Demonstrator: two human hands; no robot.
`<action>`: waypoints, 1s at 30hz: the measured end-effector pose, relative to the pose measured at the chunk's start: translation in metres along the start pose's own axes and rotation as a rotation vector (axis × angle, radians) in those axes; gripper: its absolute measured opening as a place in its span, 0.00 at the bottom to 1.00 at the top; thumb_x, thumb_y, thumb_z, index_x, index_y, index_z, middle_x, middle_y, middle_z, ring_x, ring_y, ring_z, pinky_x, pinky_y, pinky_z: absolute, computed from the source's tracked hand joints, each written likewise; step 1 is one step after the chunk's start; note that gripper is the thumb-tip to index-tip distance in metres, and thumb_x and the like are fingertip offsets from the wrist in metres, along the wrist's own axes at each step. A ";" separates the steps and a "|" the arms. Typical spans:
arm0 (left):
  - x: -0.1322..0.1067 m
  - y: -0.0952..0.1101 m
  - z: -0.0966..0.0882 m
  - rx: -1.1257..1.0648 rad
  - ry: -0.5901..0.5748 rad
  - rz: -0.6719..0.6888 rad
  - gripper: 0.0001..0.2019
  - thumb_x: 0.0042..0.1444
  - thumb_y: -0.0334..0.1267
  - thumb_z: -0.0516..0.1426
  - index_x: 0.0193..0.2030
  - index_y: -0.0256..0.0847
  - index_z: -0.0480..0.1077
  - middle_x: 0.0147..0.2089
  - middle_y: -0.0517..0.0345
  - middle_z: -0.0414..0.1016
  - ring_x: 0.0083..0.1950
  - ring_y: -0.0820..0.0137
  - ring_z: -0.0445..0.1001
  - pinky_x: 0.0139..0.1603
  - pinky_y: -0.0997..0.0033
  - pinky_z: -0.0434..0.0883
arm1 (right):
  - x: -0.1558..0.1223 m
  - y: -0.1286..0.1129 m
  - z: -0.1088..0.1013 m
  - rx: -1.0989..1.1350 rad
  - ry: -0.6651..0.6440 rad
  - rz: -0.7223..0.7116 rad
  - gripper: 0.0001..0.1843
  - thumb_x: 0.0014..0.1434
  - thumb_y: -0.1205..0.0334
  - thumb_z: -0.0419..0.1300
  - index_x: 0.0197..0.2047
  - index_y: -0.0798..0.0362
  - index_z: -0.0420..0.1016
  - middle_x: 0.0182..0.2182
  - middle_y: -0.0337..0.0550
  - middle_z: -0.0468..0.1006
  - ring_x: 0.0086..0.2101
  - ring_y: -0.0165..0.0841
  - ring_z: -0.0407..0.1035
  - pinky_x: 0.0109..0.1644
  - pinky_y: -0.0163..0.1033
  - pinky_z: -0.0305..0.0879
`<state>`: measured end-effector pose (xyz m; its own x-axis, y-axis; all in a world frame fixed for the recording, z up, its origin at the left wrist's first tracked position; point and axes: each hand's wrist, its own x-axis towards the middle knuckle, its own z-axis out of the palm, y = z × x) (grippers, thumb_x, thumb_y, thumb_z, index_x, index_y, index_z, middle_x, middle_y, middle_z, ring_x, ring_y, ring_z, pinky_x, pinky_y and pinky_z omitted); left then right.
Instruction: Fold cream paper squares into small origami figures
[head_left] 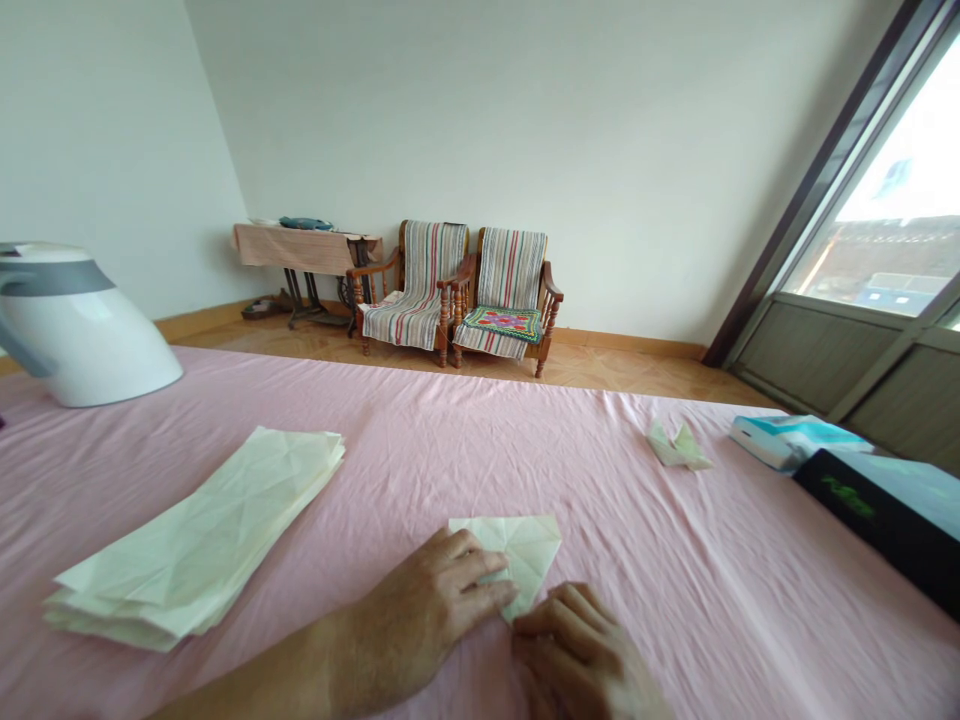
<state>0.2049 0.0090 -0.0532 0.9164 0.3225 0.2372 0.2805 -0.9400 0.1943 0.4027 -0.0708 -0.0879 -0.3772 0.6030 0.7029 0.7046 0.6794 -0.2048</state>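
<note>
A creased, pale green sheet of folding paper (534,550) lies on the pink cloth in front of me, partly folded, with its narrow end toward me. Across its left side rests my left hand (439,590), fingers stretched out and pressing on the top. At the narrow lower tip, my right hand (574,650) is closed with its fingers bunched, pinching the paper's edge. The fingers hide the fold there. To the left is a stack of creased pale green paper (202,535). A small folded paper piece (677,447) with raised points sits farther off on the right.
A white kettle-like jug (97,330) stands at the left on the pink tablecloth (420,440). A blue-and-white packet (795,438) and a black box (870,510) lie at the right. Beyond the table are two wooden armchairs (553,290) and a cloth-covered stand (300,250).
</note>
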 end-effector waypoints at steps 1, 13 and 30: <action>-0.001 0.000 0.000 0.018 0.003 0.010 0.15 0.66 0.28 0.50 0.57 0.44 0.66 0.58 0.54 0.70 0.55 0.62 0.66 0.61 0.56 0.59 | 0.002 0.001 -0.003 0.018 0.010 0.025 0.13 0.55 0.77 0.51 0.33 0.52 0.73 0.26 0.41 0.74 0.27 0.31 0.68 0.31 0.35 0.65; 0.002 0.006 -0.003 0.107 0.036 0.122 0.11 0.67 0.32 0.50 0.54 0.40 0.68 0.47 0.53 0.75 0.49 0.63 0.68 0.56 0.57 0.62 | 0.004 0.013 -0.011 -0.148 -0.053 0.081 0.22 0.53 0.73 0.53 0.50 0.49 0.74 0.43 0.40 0.80 0.43 0.36 0.74 0.47 0.41 0.66; 0.002 0.005 -0.003 0.129 0.090 0.182 0.10 0.66 0.29 0.50 0.49 0.38 0.70 0.46 0.51 0.75 0.46 0.63 0.70 0.52 0.59 0.64 | 0.001 0.019 -0.012 -0.288 -0.141 0.135 0.20 0.54 0.67 0.53 0.50 0.60 0.72 0.47 0.54 0.78 0.47 0.43 0.72 0.48 0.49 0.67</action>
<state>0.2073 0.0055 -0.0484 0.9275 0.1500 0.3424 0.1529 -0.9881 0.0187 0.4227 -0.0625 -0.0832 -0.3343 0.7450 0.5772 0.8868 0.4560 -0.0749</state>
